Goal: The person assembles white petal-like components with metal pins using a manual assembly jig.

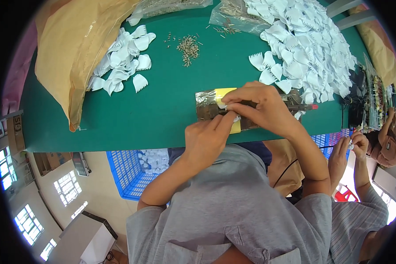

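Both of my hands meet over a brown taped block (205, 99) with a yellow band (235, 127) around it, near the table's front edge. My right hand (260, 104) comes over from the right, thumb and fingers pinched at a small white plastic piece (223, 106). From the front, my left hand (210, 137) pinches at the same spot, and a bit of white shows beside its fingertips. Fingers hide most of the piece. A dark tool with a red tip (313, 107) lies across the block's right end.
White toothed plastic pieces form a big pile (312, 48) at right and a smaller one (123, 61) at left, beside a brown paper sack (77, 48). Small metal parts (188, 49) lie at the back. A blue basket (126, 176) stands below. A co-worker's hands (345, 152) work at right.
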Tool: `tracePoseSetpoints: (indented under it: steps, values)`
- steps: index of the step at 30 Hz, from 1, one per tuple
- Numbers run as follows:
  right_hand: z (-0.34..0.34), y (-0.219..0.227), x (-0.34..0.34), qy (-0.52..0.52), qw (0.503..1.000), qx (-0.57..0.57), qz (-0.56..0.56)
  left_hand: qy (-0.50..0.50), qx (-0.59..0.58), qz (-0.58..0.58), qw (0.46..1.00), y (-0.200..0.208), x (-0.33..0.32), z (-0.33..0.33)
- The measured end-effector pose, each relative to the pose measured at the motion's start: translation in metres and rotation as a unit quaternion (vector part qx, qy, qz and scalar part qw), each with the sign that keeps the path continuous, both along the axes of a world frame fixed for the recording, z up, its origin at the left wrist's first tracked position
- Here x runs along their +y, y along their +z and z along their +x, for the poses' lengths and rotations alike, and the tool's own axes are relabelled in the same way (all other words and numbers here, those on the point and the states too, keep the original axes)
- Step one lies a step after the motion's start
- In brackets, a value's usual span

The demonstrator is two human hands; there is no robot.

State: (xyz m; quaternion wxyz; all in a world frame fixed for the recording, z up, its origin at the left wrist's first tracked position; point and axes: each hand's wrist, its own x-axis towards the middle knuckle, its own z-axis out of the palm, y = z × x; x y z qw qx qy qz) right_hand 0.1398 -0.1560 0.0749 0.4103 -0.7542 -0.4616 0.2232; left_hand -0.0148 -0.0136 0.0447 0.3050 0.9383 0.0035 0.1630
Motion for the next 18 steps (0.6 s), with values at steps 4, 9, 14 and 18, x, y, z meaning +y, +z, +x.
tracePoseSetpoints:
  steps: [4,9,14,18]
  values:
    - [-0.004,0.003,-0.001,-0.015,1.0,-0.003,0.004,0.085,-0.085,0.028,0.992,-0.022,0.001,-0.004]
    - [-0.015,-0.007,-0.002,-0.044,0.999,0.005,0.009,0.03,-0.048,-0.134,0.989,-0.023,0.021,0.011]
    - [-0.031,0.004,-0.022,-0.047,0.951,-0.304,0.038,-0.059,-0.005,-0.142,0.988,-0.019,0.037,0.016]
    - [-0.038,-0.014,-0.018,-0.018,0.916,-0.398,0.052,-0.073,0.007,-0.161,0.984,-0.019,0.039,0.016]
